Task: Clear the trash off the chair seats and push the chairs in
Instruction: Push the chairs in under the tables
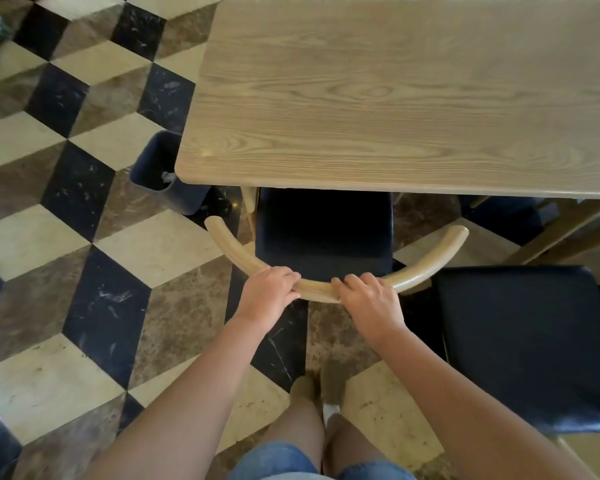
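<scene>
The chair (323, 233), its dark seat partly under the table (378, 98), is gripped by its curved wooden backrest (319, 289), the left hand (269, 292) and right hand (369, 297) both curled round it, probably to push it in squarely. Two chairs are counted, the second chair (523, 341) well out; one bin (163, 171) holds a scrap.

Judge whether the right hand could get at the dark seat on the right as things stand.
Probably yes: the right hand grips the curved chair back, and the dark seat lies beside that arm with nothing visible between them, though the hand must first let go.
</scene>
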{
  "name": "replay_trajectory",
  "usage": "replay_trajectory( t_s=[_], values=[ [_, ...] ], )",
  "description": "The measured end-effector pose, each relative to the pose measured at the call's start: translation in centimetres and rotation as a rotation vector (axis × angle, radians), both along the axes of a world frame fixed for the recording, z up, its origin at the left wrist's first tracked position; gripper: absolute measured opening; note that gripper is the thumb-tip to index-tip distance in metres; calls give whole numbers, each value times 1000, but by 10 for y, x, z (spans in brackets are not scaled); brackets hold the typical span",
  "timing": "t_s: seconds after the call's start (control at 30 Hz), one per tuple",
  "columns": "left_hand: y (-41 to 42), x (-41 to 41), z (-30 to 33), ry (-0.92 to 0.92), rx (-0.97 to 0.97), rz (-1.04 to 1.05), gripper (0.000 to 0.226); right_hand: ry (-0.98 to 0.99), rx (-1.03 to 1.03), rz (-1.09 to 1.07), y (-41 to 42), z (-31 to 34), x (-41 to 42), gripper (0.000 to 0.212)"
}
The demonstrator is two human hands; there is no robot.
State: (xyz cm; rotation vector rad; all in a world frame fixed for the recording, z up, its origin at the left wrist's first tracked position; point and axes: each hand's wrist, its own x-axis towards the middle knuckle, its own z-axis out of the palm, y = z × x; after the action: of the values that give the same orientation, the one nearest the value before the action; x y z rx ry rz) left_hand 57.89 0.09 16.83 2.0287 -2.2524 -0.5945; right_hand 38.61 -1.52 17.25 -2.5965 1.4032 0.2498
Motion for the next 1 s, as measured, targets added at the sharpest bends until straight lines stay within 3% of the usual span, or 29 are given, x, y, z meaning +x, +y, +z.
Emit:
replay_trajectory(
  t_s=[0.67,0.77,0.9,1.0],
  values=[
    [-27,5,0,-19,-110,-123,37,18,-64,-24,-33,-12,3,59],
    [-25,-2,1,-94,-42,-109,44,40,4,-38,-33,-9,6,51],
    [-20,-11,10,-207,-7,-126,63,35,52,-95,-21,8,5,56],
    [-10,-22,27,-132,-69,-98,47,-3,-17,-139,-7,27,-3,47]
  ],
)
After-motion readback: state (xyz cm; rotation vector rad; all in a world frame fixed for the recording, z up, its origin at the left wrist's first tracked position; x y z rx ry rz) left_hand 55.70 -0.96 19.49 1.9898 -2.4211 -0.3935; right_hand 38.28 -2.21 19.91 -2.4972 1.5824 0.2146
